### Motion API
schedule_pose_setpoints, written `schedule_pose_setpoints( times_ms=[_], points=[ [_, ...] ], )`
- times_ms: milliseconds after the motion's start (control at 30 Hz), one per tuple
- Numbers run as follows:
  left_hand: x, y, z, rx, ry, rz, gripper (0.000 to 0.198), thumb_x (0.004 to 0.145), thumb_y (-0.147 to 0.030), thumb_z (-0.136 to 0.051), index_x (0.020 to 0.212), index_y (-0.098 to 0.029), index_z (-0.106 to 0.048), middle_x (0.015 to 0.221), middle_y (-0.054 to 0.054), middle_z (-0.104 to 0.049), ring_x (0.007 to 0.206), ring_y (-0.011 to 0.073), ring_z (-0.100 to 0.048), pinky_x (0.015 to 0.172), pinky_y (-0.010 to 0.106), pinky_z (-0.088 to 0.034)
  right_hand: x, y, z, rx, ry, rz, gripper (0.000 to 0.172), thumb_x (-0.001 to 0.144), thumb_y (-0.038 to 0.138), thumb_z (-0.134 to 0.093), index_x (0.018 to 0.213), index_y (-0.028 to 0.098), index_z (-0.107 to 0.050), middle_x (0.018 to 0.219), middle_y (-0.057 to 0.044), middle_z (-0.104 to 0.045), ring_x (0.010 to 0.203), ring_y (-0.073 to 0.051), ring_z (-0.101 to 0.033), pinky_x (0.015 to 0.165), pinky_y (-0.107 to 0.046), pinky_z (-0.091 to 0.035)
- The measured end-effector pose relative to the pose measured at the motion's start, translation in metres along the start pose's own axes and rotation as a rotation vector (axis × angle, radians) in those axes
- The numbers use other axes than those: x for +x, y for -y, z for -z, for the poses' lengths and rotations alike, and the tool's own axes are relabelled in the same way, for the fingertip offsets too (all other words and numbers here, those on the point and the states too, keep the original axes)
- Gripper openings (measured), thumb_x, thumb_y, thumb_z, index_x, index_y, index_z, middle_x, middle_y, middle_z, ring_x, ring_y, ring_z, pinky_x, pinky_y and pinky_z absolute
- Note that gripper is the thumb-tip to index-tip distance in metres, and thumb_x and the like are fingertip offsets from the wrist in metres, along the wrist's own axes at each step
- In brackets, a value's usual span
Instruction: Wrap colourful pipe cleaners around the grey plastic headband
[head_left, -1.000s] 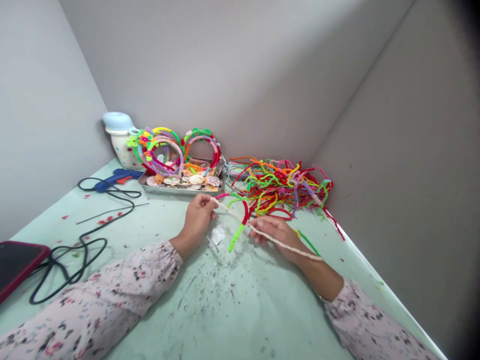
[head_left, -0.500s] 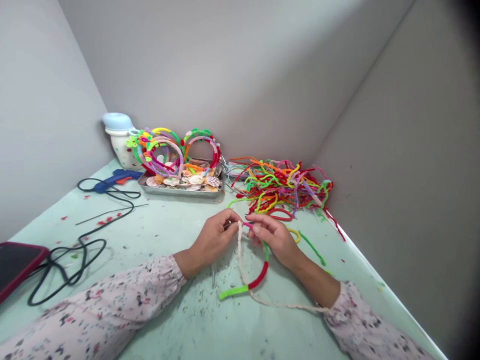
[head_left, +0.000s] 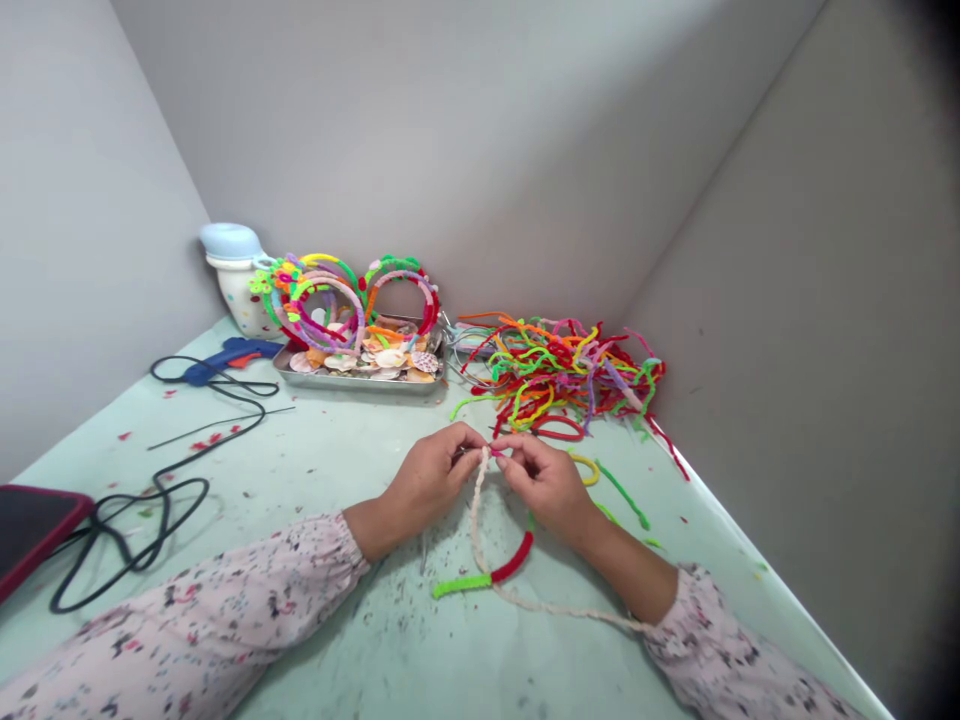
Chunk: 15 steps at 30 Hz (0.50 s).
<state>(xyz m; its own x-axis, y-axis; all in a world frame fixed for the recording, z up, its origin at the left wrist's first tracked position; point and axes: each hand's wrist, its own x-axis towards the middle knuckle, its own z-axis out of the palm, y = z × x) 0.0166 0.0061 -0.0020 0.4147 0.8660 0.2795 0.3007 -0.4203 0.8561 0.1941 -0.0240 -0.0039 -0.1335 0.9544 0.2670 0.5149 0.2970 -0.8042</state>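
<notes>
A curved headband [head_left: 514, 562] wrapped in light green, red and, nearer my fingers, magenta pipe cleaner runs up behind my right hand [head_left: 553, 490]. My left hand [head_left: 439, 470] is closed, thumb and forefinger pinching the headband near where the wrapping stops. A pale pipe cleaner [head_left: 475, 515] loops down from between my fingertips, crosses the light green end and trails to my right sleeve. My right thumb and forefinger are pressed together at the magenta part, close to the left fingertips. The exact hold of the right fingers is partly hidden.
Behind my hands lie red-handled scissors [head_left: 559, 428] and a heap of coloured pipe cleaners [head_left: 570, 365]. A metal tray [head_left: 360, 382] bears shells and finished headbands [head_left: 401, 285]. At left are a blue glue gun [head_left: 225, 358], black cord [head_left: 169, 480], a phone [head_left: 37, 535] and a white jar [head_left: 244, 290].
My right hand has turned inward and its fingertips have come closer to the left ones. Less of the magenta part shows now. The pale pipe cleaner's top has shifted slightly right.
</notes>
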Motion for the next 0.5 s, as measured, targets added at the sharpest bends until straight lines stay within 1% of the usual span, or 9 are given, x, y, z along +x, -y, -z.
schedule_pose_setpoints(
  times_ms=[100,233,367,500],
  points=[
    [0.0,-0.0006,0.0008,0.046,-0.012,-0.018,0.015,0.083,-0.03,-0.052,0.089,-0.019,-0.06,0.08,0.001,-0.062,0.069,0.0126,-0.055,0.064,0.022,-0.041,-0.0002,0.0001,0.0002,-0.037,-0.008,0.013,0.023,0.084,0.032,-0.051,0.099,0.019,-0.063,0.056,0.004,-0.044,0.051,-0.011,-0.041,0.05,-0.022,-0.033],
    [-0.0007,-0.0011,0.0012,0.068,-0.016,-0.017,0.018,0.082,-0.033,-0.053,0.092,-0.019,-0.059,0.081,0.001,-0.062,0.07,0.0124,-0.055,0.064,0.022,-0.041,-0.0004,-0.0008,0.0005,-0.067,-0.003,0.021,0.023,0.085,0.03,-0.049,0.099,0.019,-0.064,0.056,0.004,-0.045,0.052,-0.01,-0.041,0.05,-0.021,-0.032],
    [-0.0006,-0.0011,0.0017,0.079,-0.01,-0.023,0.016,0.084,-0.031,-0.051,0.088,-0.018,-0.06,0.078,0.0,-0.061,0.069,0.0117,-0.054,0.064,0.022,-0.04,-0.0003,0.0007,0.0012,-0.091,0.017,0.017,0.022,0.085,0.028,-0.048,0.099,0.02,-0.064,0.055,0.004,-0.044,0.051,-0.01,-0.04,0.05,-0.021,-0.031],
    [0.0006,-0.0007,0.0024,0.068,-0.034,-0.019,0.019,0.084,-0.034,-0.05,0.082,-0.017,-0.06,0.075,0.0,-0.059,0.068,0.0116,-0.052,0.061,0.021,-0.039,-0.0003,0.0042,0.0019,-0.09,0.035,0.027,0.021,0.085,0.026,-0.047,0.098,0.02,-0.063,0.057,0.004,-0.046,0.051,-0.01,-0.04,0.049,-0.021,-0.03]
  ],
)
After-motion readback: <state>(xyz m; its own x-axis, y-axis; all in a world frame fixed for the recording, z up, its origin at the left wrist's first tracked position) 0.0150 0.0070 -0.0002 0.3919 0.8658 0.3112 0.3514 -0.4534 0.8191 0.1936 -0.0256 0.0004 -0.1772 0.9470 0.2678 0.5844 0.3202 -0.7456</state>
